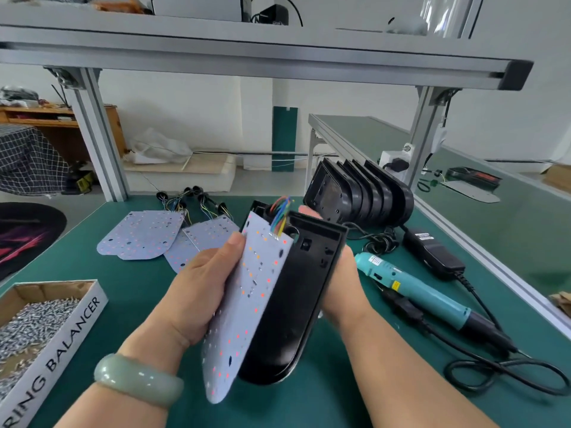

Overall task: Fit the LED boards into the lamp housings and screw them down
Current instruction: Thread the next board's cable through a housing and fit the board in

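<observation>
Fingers of the left hand [197,288] pinch the board [253,291] by its left edge: the thumb lies on the LED face and the rest are hidden behind it. The right hand [343,285] grips the housing [306,288] from behind, with one fingertip [306,210] showing past its top edge. Both parts are held upright above the tabletop [139,282]. The board leans on the housing's open side but is not seated. Its coloured wires [279,216] run from the board's top into the top of the housing.

This looks like the fitting step, with the wires apparently fed through and no screw driven yet. The next move calls for swinging the board flat into the recess, keeping the wires from being trapped under it, and lining its holes up with the housing's posts. Then the housing should go face-up on the tabletop, which frees a hand for screws [37,316] from the box [71,338] on the left. The screwdriver [411,282] lies just right of the housing.
</observation>
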Demonstrator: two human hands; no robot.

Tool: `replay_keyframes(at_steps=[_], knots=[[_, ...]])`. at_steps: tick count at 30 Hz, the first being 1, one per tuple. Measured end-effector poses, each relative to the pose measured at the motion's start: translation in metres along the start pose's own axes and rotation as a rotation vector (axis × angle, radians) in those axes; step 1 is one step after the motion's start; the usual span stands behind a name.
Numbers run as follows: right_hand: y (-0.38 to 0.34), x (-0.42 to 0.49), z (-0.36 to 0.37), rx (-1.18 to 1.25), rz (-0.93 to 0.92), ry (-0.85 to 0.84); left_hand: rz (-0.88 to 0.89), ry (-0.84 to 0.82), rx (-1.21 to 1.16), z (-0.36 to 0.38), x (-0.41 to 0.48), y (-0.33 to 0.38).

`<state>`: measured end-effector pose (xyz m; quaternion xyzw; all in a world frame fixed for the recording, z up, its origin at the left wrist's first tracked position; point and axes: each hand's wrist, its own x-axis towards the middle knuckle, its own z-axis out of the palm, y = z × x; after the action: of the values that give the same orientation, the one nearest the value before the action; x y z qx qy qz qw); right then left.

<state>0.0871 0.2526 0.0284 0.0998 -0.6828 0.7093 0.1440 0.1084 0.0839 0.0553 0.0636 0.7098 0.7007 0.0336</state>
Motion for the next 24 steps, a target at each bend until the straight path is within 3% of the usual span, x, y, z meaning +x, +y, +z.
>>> replay_keyframes(at_steps=[3, 6, 10, 15, 21, 24], knots=[[0.0, 0.002, -0.003, -0.204, 0.009, -0.015, 0.014, 0.019, -0.056, 0.003, -0.002, 0.002], [0.005, 0.009, -0.007, -0.152, 0.071, 0.142, -0.004, 0.138, -0.131, -0.003, 0.001, 0.004], [0.009, 0.012, -0.009, -0.171, 0.205, 0.214, 0.038, 0.138, -0.096, 0.002, 0.003, 0.0], [0.004, 0.008, -0.013, -0.097, 0.283, 0.225, 0.023, 0.03, -0.12, 0.005, 0.005, -0.006], [-0.001, 0.006, -0.031, -0.21, 0.34, 0.097, -0.048, 0.083, -0.093, -0.002, 0.012, -0.013], [-0.011, 0.008, -0.045, -0.231, 0.354, 0.197, -0.044, 0.103, -0.097, -0.005, 0.014, -0.015]])
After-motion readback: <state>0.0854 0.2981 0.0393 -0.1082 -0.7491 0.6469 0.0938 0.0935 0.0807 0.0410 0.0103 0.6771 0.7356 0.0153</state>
